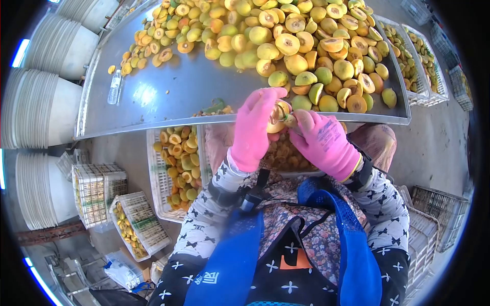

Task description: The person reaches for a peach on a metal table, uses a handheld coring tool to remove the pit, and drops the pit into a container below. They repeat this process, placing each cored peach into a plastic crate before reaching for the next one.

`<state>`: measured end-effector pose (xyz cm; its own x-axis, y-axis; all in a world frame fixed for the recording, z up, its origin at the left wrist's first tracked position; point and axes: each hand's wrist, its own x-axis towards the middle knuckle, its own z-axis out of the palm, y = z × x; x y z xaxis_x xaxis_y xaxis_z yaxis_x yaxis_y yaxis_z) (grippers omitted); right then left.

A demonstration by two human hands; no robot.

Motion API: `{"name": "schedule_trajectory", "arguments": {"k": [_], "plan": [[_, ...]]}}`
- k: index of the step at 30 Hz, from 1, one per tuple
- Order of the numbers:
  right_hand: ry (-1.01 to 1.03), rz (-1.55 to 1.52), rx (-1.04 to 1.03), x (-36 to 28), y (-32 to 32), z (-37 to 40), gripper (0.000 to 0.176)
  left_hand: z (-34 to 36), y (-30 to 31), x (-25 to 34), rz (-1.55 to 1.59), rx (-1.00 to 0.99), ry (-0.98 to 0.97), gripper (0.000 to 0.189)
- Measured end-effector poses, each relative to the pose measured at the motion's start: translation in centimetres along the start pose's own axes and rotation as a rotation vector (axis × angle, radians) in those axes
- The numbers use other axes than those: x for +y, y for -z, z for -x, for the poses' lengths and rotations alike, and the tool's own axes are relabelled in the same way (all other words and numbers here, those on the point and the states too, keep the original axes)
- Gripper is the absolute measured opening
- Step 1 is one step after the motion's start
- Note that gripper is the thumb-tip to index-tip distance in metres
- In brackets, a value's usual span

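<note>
Head view: left hand (252, 130) grasps cut fruit (274, 125), right hand (326, 144) grips tool (290, 121); likely pitting, next needs steady twist; heap (287, 44) beyond hands.

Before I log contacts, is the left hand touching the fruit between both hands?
Touching: the head view shows the left hand curled around the fruit with no gap.

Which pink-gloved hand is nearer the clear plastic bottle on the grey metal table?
Left. The left hand is at the table's near edge, right of the bottle; the right hand is farther right, past the left.
</note>
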<state>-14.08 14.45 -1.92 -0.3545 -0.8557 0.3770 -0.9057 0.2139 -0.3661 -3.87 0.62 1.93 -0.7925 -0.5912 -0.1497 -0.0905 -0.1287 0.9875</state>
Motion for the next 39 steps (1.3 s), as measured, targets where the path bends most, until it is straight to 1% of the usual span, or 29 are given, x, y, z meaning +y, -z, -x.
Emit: {"name": "schedule_trajectory", "arguments": {"k": [3,5,6,7,8,9,10,12,14,17,18,19,20,21,24,27,28,30,31,32,34,37,39], "plan": [[-0.269,-0.476,0.086,-1.2,1.8,0.1,0.034,0.2,0.3,0.9,-0.024,-0.024,-0.120,0.045],[-0.331,-0.649,0.167,-1.8,2.7,-0.6,0.032,0.7,0.7,1.4,-0.012,-0.046,-0.094,0.046],[-0.367,-0.736,0.215,-2.0,2.9,-1.0,0.030,0.7,0.7,1.5,-0.008,-0.075,-0.038,0.046],[-0.357,-0.691,0.213,-2.0,3.2,-1.3,0.029,0.7,0.7,1.5,-0.004,-0.111,0.019,0.046],[-0.317,-0.650,0.194,-1.8,2.9,-1.3,0.030,0.5,0.4,0.7,-0.095,-0.128,-0.173,0.038],[-0.277,-0.609,0.171,-1.5,2.1,-1.3,0.032,0.1,0.2,-0.8,-0.182,-0.143,-0.366,0.035],[-0.235,-0.567,0.148,-1.3,1.7,-1.3,0.034,-0.1,0.1,-1.7,-0.268,-0.155,-0.561,0.038],[-0.235,-0.499,0.123,-1.1,1.5,-1.2,0.031,0.7,0.2,-2.4,-0.513,-0.128,-0.694,0.036],[-0.234,-0.424,0.080,-1.3,1.3,-0.9,0.027,1.0,0.4,-2.8,-0.633,-0.078,-0.622,0.035],[0.042,-0.390,-0.194,-1.8,1.0,0.5,0.023,0.4,0.8,-3.6,-0.729,0.043,-0.502,0.035],[-0.074,-0.529,-0.139,-3.5,1.7,0.9,0.018,0.8,1.1,-2.7,-0.561,0.049,-0.380,0.032],[-0.164,-0.529,-0.116,-3.3,2.0,0.8,0.019,1.4,1.4,-1.1,-0.392,0.057,-0.260,0.030],[-0.244,-0.529,-0.095,-2.7,2.1,0.8,0.020,1.4,1.7,-0.8,-0.133,0.051,-0.079,0.037],[-0.173,-0.396,0.105,-2.3,1.5,0.7,0.022,1.3,2.0,-0.3,0.130,0.090,0.095,0.053],[-0.032,-0.164,0.070,-1.7,1.0,0.6,0.028,2.5,1.5,1.3,0.039,0.043,0.101,0.051],[-0.018,-0.002,-0.017,-1.8,0.9,0.6,0.028,2.2,1.5,0.3,0.154,-0.051,0.090,0.046],[-0.007,0.062,-0.043,-1.7,0.7,0.5,0.027,2.2,1.5,0.2,0.145,-0.048,0.079,0.043],[0.013,0.082,-0.097,-1.5,0.6,0.8,0.026,2.3,1.5,-0.1,0.124,-0.037,0.057,0.037],[0.019,0.091,-0.124,-1.5,0.6,1.0,0.025,2.4,1.5,-0.3,0.040,-0.043,0.008,0.035],[0.042,0.081,-0.126,-1.4,0.6,1.0,0.025,2.4,1.6,-0.8,-0.043,-0.051,-0.042,0.033],[0.082,0.061,-0.131,-1.2,0.7,1.2,0.024,2.4,1.7,-0.9,-0.073,-0.081,-0.044,0.030],[0.033,-0.025,-0.180,-1.6,0.7,1.4,0.023,2.4,1.9,-0.1,0.060,-0.130,0.086,0.029],[0.009,-0.297,-0.186,-2.0,0.7,2.0,0.022,2.4,2.1,0.0,0.106,-0.149,0.159,0.033]]}}
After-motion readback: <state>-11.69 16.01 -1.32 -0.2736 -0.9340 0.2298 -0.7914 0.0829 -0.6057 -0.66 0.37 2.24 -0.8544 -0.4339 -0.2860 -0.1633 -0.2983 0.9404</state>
